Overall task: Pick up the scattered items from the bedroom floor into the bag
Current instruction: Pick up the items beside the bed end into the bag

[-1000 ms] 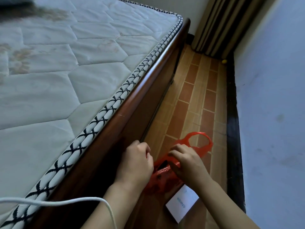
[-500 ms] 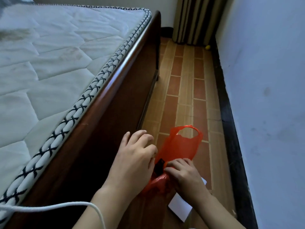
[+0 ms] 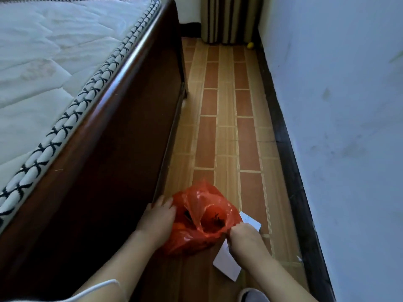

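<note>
A red plastic bag [image 3: 196, 225] sits on the tiled floor beside the bed, its mouth pulled wide with dark items inside. My left hand [image 3: 158, 219] grips the bag's left edge next to the bed frame. My right hand [image 3: 244, 238] pinches the bag's right edge. A white paper [image 3: 226, 262] lies flat on the floor under and behind my right hand, partly hidden by it. A small yellow object [image 3: 250, 45] rests far off in the corner by the curtain.
A dark wooden bed frame [image 3: 122, 131] with a quilted mattress [image 3: 50, 62] fills the left. A pale wall [image 3: 349, 127] with dark skirting bounds the right, leaving a narrow floor strip [image 3: 226, 127]. A striped curtain [image 3: 229, 18] hangs at the far end. A grey slipper toe [image 3: 253, 295] shows below.
The bag's mouth has been spread wide; its handle loop has dropped. My hands moved apart to opposite edges of the bag. The view shifted toward the floor.
</note>
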